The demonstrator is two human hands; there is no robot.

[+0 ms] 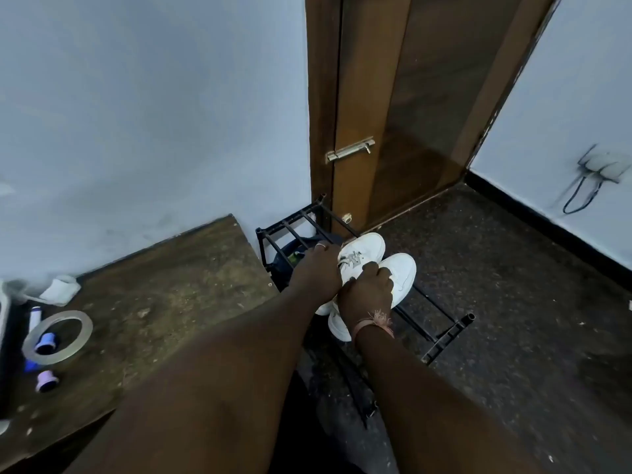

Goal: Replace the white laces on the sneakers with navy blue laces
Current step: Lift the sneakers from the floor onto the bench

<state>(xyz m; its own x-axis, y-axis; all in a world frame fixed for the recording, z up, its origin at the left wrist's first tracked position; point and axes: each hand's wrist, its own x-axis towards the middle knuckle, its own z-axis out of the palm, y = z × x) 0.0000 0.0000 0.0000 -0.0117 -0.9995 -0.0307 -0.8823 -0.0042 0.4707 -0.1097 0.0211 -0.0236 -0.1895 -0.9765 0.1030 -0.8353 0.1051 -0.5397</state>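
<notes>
Left hand [316, 268] curled over the near sneaker [359, 258], fingers gripping its inner side beside the white laces [350, 261]. Right hand [367, 290] clasped round the collar of the second sneaker [398, 273], thumb tucked over the rim, frayed pink thread band [374, 321] tied at the wrist. Two hands, two bare forearms reaching down from the bottom edge.

Largest to smallest: pale bluish wall [154, 114] on the left and on the far right, one brown wooden door [410, 97] standing in the corner with one metal slide bolt [350, 150]. Dark speckled floor [513, 302] underneath. One worn wooden tabletop [171, 302] at lower left, dusty and scuffed. One black slatted shoe rack [441, 333] between table and door, carrying both white sneakers side by side and touching, toes pointing away toward the door. Something dark blue [294, 249] tucked behind the rack bars, kind unclear.

On the tabletop: one clear tape roll [58, 336] lying flat, two small purple-capped items [47, 380], one inside the roll and one just beside it, one crumpled white scrap [60, 289] near the wall. One wall socket [603, 165] at right with a dark cable looped below.
</notes>
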